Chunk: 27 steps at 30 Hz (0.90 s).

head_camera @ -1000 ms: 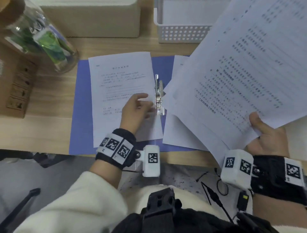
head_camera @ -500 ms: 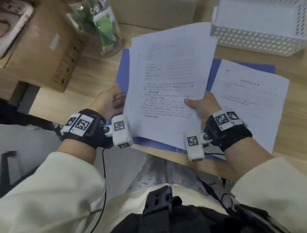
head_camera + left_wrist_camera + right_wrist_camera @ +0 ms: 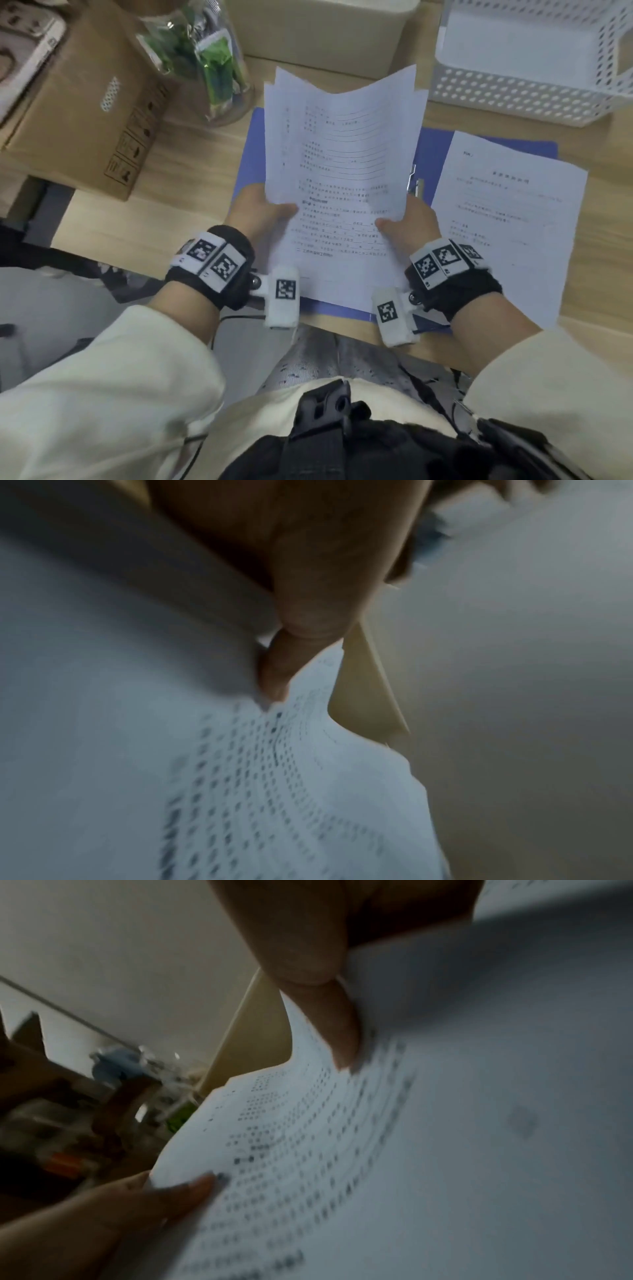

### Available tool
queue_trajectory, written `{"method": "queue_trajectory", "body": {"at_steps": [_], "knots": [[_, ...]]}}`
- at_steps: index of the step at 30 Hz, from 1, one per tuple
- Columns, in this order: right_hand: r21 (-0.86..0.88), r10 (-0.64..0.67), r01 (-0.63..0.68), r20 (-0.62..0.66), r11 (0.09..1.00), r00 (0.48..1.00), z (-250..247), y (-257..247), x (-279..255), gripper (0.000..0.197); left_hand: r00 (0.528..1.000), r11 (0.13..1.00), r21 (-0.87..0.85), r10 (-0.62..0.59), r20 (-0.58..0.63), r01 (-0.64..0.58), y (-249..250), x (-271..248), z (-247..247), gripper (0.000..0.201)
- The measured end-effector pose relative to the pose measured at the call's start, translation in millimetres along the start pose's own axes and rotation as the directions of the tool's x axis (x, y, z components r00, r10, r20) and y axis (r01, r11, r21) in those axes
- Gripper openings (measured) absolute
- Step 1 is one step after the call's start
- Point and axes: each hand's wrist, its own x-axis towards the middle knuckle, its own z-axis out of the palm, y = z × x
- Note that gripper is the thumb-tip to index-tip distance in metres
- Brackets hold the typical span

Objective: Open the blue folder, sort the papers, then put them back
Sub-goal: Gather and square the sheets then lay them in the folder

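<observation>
Both hands are on the papers now: the left hand [image 3: 258, 214] pinches the stack of papers [image 3: 342, 171] at its nine o'clock edge, thumb on top, and the right hand [image 3: 409, 222] grips the three o'clock edge the same way, the sheets bowing between them above the desk [image 3: 191, 164]. Under them the blue folder [image 3: 430, 150] lies open and flat, its metal clip [image 3: 414, 180] showing along the spine. A single sheet [image 3: 507, 219] rests on the folder's three o'clock half. So the opening is done, and the sorting looks well under way; squaring this stack, laying it back in and closing the cover are all left. Up at one o'clock sits a white basket [image 3: 513, 92], at eleven a glass jar [image 3: 205, 65].
</observation>
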Motion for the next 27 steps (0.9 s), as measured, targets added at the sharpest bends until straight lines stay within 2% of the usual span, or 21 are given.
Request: {"method": "queue_trajectory", "body": {"at_steps": [2,3,5,6,8,10,12,13,14,15,17,19,21,23,25,27], "knots": [[0.098,-0.040,0.033,0.068,0.995,0.997,-6.6,1.3,-5.3,0.036,0.972,0.963,0.171,0.224,-0.073,-0.209,8.7,-12.5,-4.7,0.028],[0.197,-0.059,0.046,0.060,0.979,0.996,-14.5,2.9,-9.8,0.034,0.944,0.936,0.172,0.324,-0.068,-0.308,17.0,-21.1,-7.0,0.033],[0.420,-0.060,0.061,-0.016,0.905,0.998,-37.0,9.5,-21.5,0.031,0.887,0.887,0.002,0.460,-0.043,-0.461,40.0,-41.1,-9.6,0.032],[0.529,-0.051,0.072,-0.054,0.845,0.997,-48.9,16.0,-27.7,0.030,0.869,0.863,-0.111,0.494,-0.021,-0.493,50.6,-48.0,-9.0,0.033],[0.722,-0.028,0.107,-0.121,0.683,0.992,-71.0,35.3,-41.4,0.035,0.844,0.818,-0.307,0.530,0.077,-0.486,70.7,-56.3,1.5,0.036],[0.880,0.016,0.112,-0.134,0.462,0.991,-91.7,61.3,-56.7,0.050,0.825,0.810,-0.422,0.525,0.211,-0.408,86.2,-57.6,28.8,0.035],[0.966,0.045,0.062,-0.076,0.251,0.996,-108.5,88.8,-71.5,0.051,0.833,0.848,-0.447,0.449,0.325,-0.283,90.5,-56.3,67.8,0.031],[0.976,0.062,0.043,-0.057,0.212,0.996,-116.6,102.3,-78.7,0.044,0.845,0.870,-0.445,0.392,0.363,-0.213,87.5,-54.2,90.6,0.030],[0.972,0.098,0.038,-0.063,0.234,0.993,-124.2,116.6,-84.5,0.036,0.863,0.899,-0.414,0.319,0.392,-0.144,81.9,-52.6,114.9,0.028],[0.955,0.151,0.038,-0.086,0.294,0.985,-129.4,130.8,-88.4,0.029,0.879,0.925,-0.367,0.251,0.406,-0.094,75.8,-52.8,137.9,0.028],[0.861,0.295,-0.037,-0.133,0.507,0.946,-131.4,159.9,-85.5,0.022,0.919,0.982,-0.171,0.142,0.367,-0.084,59.2,-53.0,172.7,0.026],[0.653,0.405,-0.207,-0.166,0.728,0.899,-126.9,184.1,-76.4,0.024,0.956,0.989,0.038,0.130,0.261,-0.144,48.6,-56.2,194.0,0.010],[0.476,0.411,-0.275,-0.209,0.835,0.887,-119.1,195.6,-66.6,0.030,0.969,0.965,0.161,0.176,0.175,-0.205,47.1,-60.0,202.2,0.013],[0.454,0.367,-0.237,-0.222,0.859,0.904,-115.4,194.9,-61.0,0.032,0.969,0.948,0.221,0.205,0.135,-0.231,46.5,-56.8,204.5,0.011],[0.512,0.352,-0.214,-0.189,0.832,0.917,-112.4,191.5,-56.8,0.034,0.973,0.934,0.276,0.209,0.094,-0.227,45.7,-49.2,204.7,0.006],[0.616,0.364,-0.203,-0.146,0.761,0.920,-108.9,189.7,-52.8,0.038,0.982,0.946,0.265,0.173,0.073,-0.186,44.0,-42.4,203.7,0.022]]}}
